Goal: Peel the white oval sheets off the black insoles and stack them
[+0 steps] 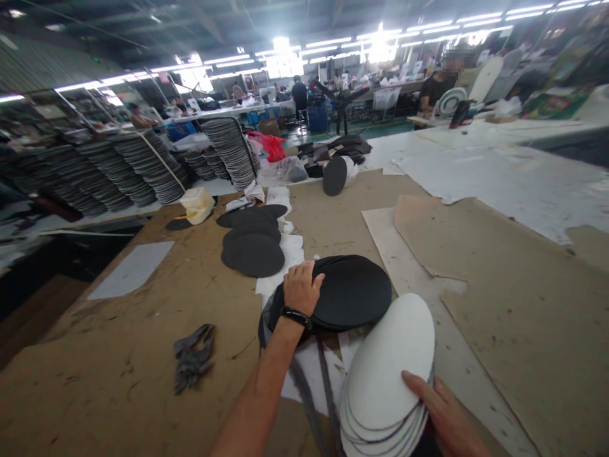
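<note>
My left hand [301, 289], with a black band on its wrist, rests on the left part of a pile of black oval pieces [354, 293]. Its fingers are bent over the pieces, and the fingertips are partly hidden. At the lower right, my right hand [440, 406] grips the right edge of a fanned stack of white oval pieces [392, 365], thumb on top and fingers at the side. The white stack lies tilted just below the black pile. Dark strips [304, 393] run down from beneath the black pile.
Dark ovals [253, 251] lie overlapping behind on the left. A grey glove [193, 357] is on the brown paper [118, 381]. Farther back stand tall stacks of ovals [231, 152], a yellowish container [197, 204] and a red bag [269, 146]. A person [435, 86] sits at the back right.
</note>
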{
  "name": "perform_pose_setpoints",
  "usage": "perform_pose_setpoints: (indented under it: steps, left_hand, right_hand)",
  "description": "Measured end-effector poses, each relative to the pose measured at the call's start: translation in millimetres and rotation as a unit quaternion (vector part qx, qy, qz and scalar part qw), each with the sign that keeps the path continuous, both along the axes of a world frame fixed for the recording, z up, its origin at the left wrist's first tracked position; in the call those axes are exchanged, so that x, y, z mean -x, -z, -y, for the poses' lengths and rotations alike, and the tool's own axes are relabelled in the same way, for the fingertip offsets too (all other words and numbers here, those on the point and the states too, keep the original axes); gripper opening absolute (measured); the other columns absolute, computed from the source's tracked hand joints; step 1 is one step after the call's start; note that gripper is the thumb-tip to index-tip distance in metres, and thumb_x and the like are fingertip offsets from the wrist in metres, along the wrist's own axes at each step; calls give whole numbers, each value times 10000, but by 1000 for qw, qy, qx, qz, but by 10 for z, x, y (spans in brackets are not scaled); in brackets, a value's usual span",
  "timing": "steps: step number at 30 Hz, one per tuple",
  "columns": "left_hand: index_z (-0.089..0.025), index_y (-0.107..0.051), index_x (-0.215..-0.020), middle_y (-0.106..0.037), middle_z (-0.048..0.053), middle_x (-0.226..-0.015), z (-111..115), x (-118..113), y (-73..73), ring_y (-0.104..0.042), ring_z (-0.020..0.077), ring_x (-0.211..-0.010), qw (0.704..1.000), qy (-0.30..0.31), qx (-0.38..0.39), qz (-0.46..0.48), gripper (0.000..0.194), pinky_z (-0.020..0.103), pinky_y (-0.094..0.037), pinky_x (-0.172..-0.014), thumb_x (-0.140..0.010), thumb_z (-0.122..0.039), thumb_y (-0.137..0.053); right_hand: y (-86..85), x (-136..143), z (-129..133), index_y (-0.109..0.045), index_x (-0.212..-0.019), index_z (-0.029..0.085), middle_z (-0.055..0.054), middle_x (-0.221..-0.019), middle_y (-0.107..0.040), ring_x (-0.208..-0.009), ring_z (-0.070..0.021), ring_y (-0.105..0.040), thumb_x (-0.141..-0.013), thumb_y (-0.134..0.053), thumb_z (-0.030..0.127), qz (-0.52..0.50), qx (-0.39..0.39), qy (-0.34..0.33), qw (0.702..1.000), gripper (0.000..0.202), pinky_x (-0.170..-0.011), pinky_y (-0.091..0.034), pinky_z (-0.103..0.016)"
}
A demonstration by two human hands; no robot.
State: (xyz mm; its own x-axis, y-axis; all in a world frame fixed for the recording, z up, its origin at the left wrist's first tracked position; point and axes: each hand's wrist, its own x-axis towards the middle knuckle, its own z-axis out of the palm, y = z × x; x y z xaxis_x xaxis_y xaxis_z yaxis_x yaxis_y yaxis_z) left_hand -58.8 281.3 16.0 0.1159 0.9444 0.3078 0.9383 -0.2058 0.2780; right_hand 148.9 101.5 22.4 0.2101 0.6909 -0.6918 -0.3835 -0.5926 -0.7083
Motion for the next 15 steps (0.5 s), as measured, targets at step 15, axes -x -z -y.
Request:
perform_pose_setpoints:
  steps: [15]
  left_hand:
    - [-239,-565,-1128,-611,27,-1186,-87,-155,155,-524,204,-1066,997,26,43,-57,254,350,-393,-873,-878,-243,-516]
  right_hand:
    - [82,-28,1,-658,-964,136,-64,-796,-727,-826,-287,-652,-640,-685,501,-7,-11,-23,1000,489,-806,-502,-377]
